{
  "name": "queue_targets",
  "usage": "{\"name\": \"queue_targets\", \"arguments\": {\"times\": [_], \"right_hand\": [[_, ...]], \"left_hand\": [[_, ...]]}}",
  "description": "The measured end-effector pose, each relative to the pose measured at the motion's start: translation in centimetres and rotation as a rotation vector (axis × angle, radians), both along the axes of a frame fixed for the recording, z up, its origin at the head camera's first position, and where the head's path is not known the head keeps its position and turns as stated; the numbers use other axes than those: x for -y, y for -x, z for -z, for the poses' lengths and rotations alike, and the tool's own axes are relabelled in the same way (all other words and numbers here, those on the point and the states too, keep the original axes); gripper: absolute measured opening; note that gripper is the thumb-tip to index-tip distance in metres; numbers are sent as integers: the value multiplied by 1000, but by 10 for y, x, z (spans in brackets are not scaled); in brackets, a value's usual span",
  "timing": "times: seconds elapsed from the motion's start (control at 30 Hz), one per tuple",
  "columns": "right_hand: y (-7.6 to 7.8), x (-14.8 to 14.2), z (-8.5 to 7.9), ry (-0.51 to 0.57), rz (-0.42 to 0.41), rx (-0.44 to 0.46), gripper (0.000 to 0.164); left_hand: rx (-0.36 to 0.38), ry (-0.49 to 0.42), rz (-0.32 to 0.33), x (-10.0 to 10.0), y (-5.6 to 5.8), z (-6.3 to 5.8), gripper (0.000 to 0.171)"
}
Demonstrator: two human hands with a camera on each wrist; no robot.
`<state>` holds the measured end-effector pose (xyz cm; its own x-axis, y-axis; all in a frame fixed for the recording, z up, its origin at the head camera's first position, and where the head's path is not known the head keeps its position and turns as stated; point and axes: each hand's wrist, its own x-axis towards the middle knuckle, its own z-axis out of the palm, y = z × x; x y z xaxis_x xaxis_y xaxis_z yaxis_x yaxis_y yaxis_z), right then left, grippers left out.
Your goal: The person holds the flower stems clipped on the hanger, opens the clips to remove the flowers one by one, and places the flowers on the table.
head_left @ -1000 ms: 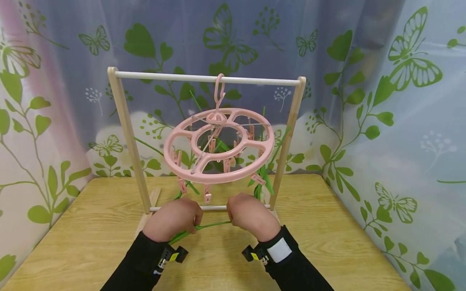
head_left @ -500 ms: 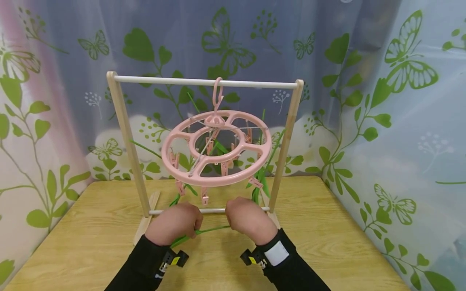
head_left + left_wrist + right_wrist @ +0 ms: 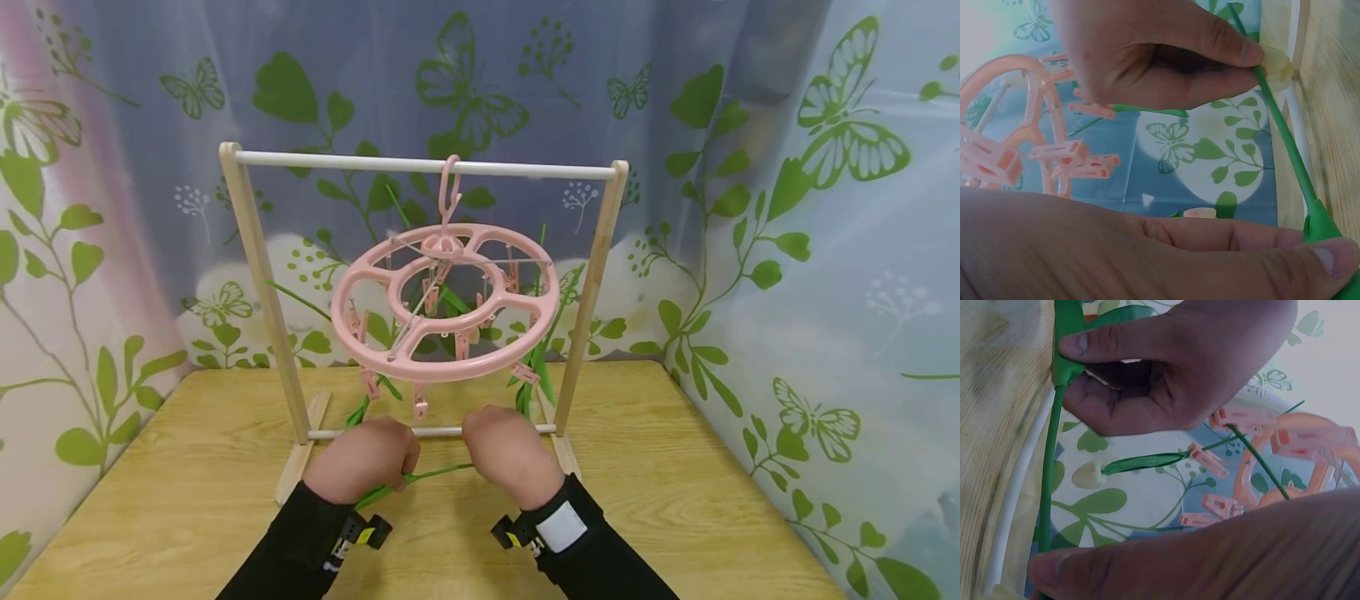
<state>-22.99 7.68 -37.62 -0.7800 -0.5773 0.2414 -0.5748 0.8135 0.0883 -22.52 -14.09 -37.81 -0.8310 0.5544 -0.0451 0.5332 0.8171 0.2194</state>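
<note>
As left hand [image 3: 363, 460] faces right hand [image 3: 513, 456], both arched, pinching green stem [image 3: 1286, 136].

Head: high, forward and down, whole rack [image 3: 595, 275]
Left wrist: close, toward right hand [image 3: 1179, 56]
Right wrist: close, toward left hand [image 3: 1154, 369]
Wrists share: stem [image 3: 1286, 131], clips [image 3: 1063, 152]

Wood-grain table [image 3: 675, 500]; wooden rack [image 3: 591, 292] with white bars [image 3: 337, 161] standing on top.
</note>
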Motion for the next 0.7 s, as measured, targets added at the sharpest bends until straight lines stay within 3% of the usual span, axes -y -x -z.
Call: {"name": "queue_targets", "arguments": {"times": [0.17, 0.3, 0.43, 0.57, 0.7], "right_hand": [[-4, 5, 2, -26, 25, -87, 21], [0, 8, 0, -38, 63, -63, 18], [4, 10, -1, -11, 43, -54, 20], [5, 11, 2, -12, 45, -51, 22], [3, 12, 8, -71, 98, -26, 25]], "left_hand": [[-12, 33, -16, 1, -1, 2, 41], [-25, 23, -9, 1, -1, -3, 44], [-35, 6, -6, 3, 1, -5, 42], [-10, -2, -26, 3, 3, -1, 42], [-18, -12, 1, 0, 1, 8, 45]]}}
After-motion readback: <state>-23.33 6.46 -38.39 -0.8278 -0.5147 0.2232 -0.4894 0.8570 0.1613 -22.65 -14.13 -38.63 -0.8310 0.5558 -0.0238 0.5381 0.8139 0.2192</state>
